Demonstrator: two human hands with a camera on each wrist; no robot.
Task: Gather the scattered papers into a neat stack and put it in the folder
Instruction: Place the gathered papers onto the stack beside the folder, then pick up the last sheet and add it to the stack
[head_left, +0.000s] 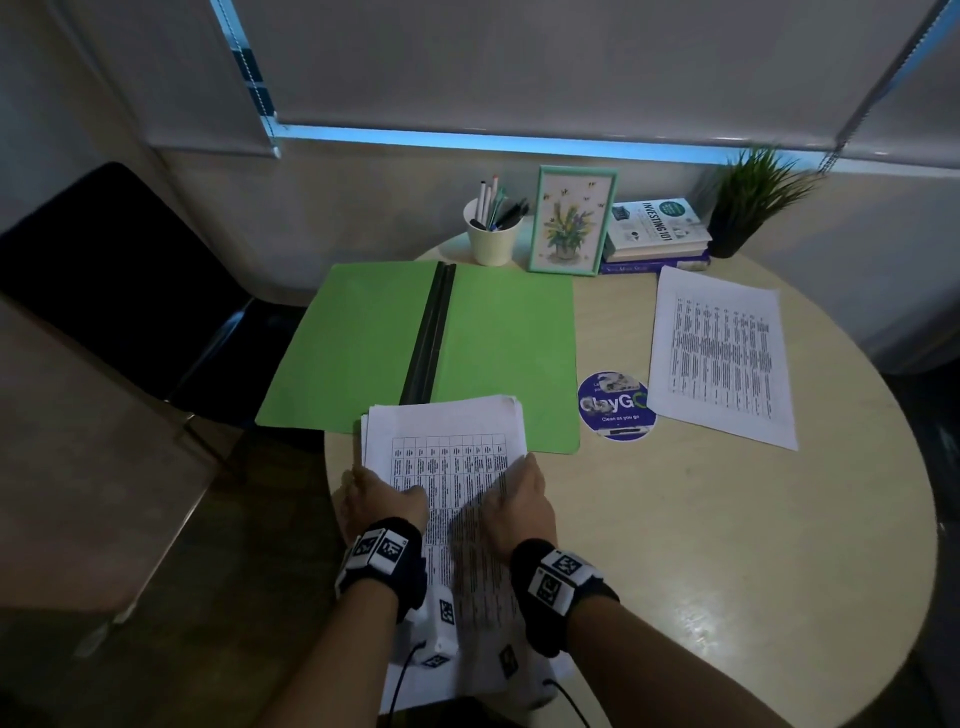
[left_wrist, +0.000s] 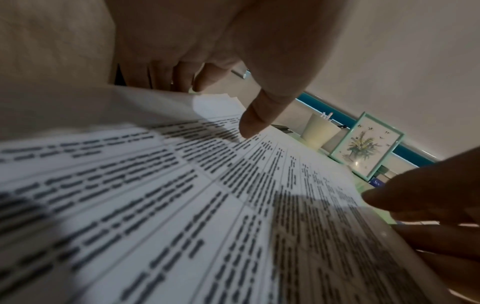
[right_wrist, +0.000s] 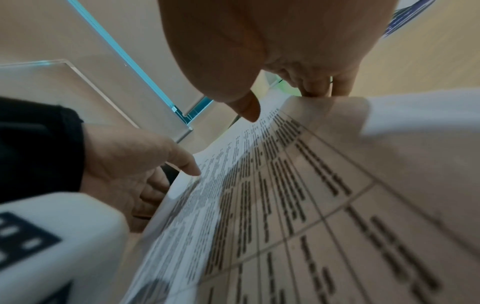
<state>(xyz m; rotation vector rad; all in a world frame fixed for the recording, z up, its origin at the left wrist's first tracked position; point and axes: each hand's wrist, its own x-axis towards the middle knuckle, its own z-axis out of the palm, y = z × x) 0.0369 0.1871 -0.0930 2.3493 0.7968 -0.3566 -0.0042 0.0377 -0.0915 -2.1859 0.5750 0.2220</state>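
Observation:
A stack of printed papers (head_left: 447, 457) sits at the near left of the round table (head_left: 727, 545), its far end lying over the near edge of the open green folder (head_left: 498, 338). My left hand (head_left: 387, 493) grips the stack's left side, thumb (left_wrist: 252, 123) on top and fingers under the edge. My right hand (head_left: 519, 493) grips the right side, thumb (right_wrist: 246, 109) on top and fingers (right_wrist: 319, 86) curled beneath. The sheets (left_wrist: 182, 205) look slightly fanned at the far corner. One single printed sheet (head_left: 722, 358) lies apart on the right of the table.
A pen cup (head_left: 491, 234), a framed flower picture (head_left: 571, 221), stacked books (head_left: 657, 236) and a potted plant (head_left: 753, 197) line the table's far edge. A round blue sticker (head_left: 616, 405) lies between folder and single sheet. A black chair (head_left: 119, 291) stands to the left.

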